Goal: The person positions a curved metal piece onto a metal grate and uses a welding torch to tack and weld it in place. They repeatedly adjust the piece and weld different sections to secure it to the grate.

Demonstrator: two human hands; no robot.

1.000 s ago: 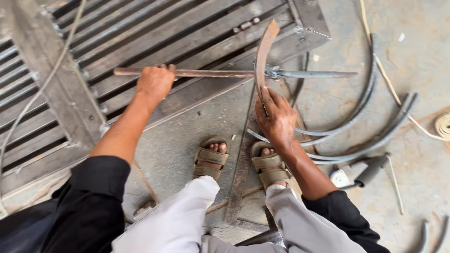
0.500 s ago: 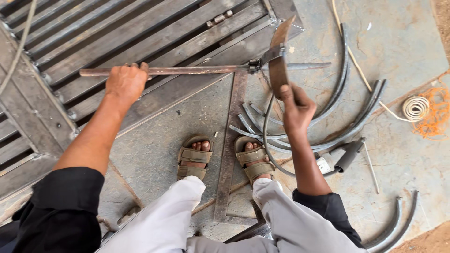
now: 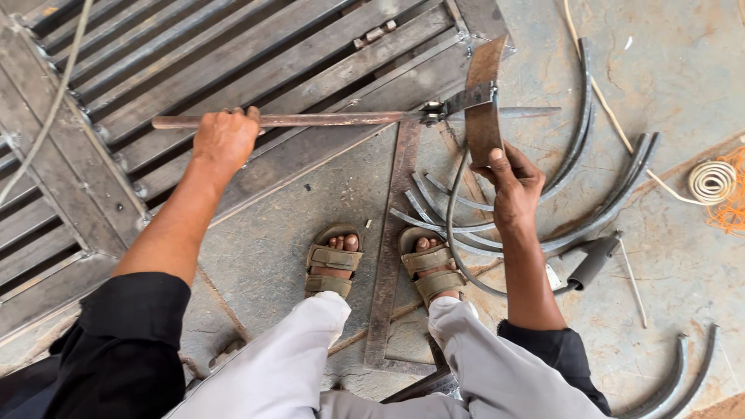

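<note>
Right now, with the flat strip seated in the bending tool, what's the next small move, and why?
Probably pull the lever bar a little further with the left hand while the right hand steadies the flat strip. The strip sits in the tool's jaw and looks only gently curved, unlike the curved pieces on the floor.

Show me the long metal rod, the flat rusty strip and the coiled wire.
long metal rod (image 3: 326,119), head view, mid-shaft.
flat rusty strip (image 3: 484,101), head view, its middle.
coiled wire (image 3: 711,181), head view, coil's rings.
</note>
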